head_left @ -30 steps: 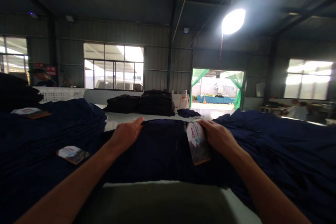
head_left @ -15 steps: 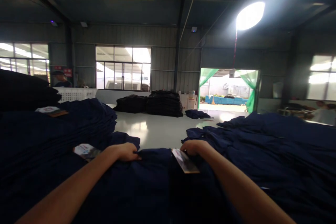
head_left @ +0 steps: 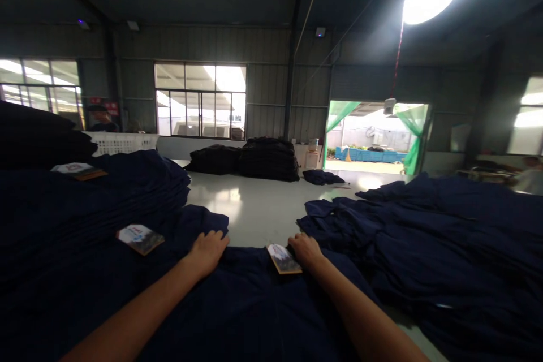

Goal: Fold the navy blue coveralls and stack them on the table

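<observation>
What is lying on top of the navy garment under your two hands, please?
A printed hang tag lies on the navy garment, beside the right hand; the left hand rests flat. Anything beneath the fabric is hidden.

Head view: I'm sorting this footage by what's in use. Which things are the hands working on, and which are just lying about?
In hand:
- left hand flat on the navy garment
- right hand at its tag

Lying about:
- navy stack at left with a loose tag
- navy heap at right
- black stacks far back
- white basket

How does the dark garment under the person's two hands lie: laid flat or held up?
Laid flat. The navy garment rests on the white table, with the left hand and right hand pressing its far edge down.
</observation>
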A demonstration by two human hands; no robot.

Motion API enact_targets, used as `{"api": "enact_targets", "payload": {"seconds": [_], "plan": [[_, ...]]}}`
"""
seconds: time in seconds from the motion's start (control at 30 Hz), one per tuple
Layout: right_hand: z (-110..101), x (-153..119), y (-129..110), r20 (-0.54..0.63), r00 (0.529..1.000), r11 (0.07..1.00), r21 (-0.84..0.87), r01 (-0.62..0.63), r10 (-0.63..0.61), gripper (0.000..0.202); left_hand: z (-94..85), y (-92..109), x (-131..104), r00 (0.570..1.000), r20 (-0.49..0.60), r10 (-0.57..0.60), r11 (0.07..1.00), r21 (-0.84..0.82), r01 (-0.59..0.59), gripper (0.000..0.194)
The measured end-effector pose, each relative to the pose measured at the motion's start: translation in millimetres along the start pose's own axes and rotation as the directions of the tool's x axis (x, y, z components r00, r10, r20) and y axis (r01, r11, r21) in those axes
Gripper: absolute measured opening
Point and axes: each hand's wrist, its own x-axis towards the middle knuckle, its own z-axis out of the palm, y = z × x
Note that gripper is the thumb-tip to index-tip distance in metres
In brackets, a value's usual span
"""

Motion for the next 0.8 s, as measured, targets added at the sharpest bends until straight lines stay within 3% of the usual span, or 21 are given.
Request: {"api": "enact_targets", "payload": {"seconds": [0.1, 0.2, 0.37, 0.47, 0.6, 0.67, 0.8], "plan": [[-12.0, -9.2, -5.5, -0.021, 0.994, 0.995, -0.006, -0.104, 0.104, 0.037, -10.0, 14.8, -13.7, 0.996, -0.054, 0.074, 0.997, 0.029, -0.073, 0.032], [-12.6, -24.0, -7.3, 0.048, 0.986, 0.987, 0.011, -0.158, 0.157, 0.031, -5.3, 19.4, -30.7, 0.998, -0.005, 0.062, 0.998, -0.020, -0.062, 0.032], [18.2, -45.9, 10.1, 0.131, 0.986, 0.972, 0.199, -0.124, 0.100, 0.051, 32.7, 8.2, -60.2, 0.976, 0.083, -0.201, 0.963, -0.164, 0.213, 0.051], [36.5, -49.1, 19.2, 0.176, 0.983, 0.961, 0.262, -0.095, 0.049, 0.054, 46.9, 8.6, -74.3, 0.948, 0.133, -0.289, 0.928, -0.205, 0.312, 0.055], [40.8, -44.2, 18.9, 0.088, 0.991, 0.977, 0.196, 0.087, -0.106, 0.057, 42.2, 12.9, -82.2, 0.941, 0.177, -0.287, 0.930, -0.184, 0.318, 0.055], [38.5, -39.0, 17.1, 0.088, 0.977, 0.955, 0.243, 0.170, -0.196, 0.057, 35.4, 9.9, -81.9, 0.944, 0.163, -0.286, 0.942, -0.135, 0.309, 0.052], [35.8, -26.4, 15.2, 0.078, 0.977, 0.912, 0.381, 0.152, -0.196, 0.055, 22.6, -3.9, -79.8, 0.950, 0.097, -0.297, 0.952, -0.045, 0.302, 0.067]]}}
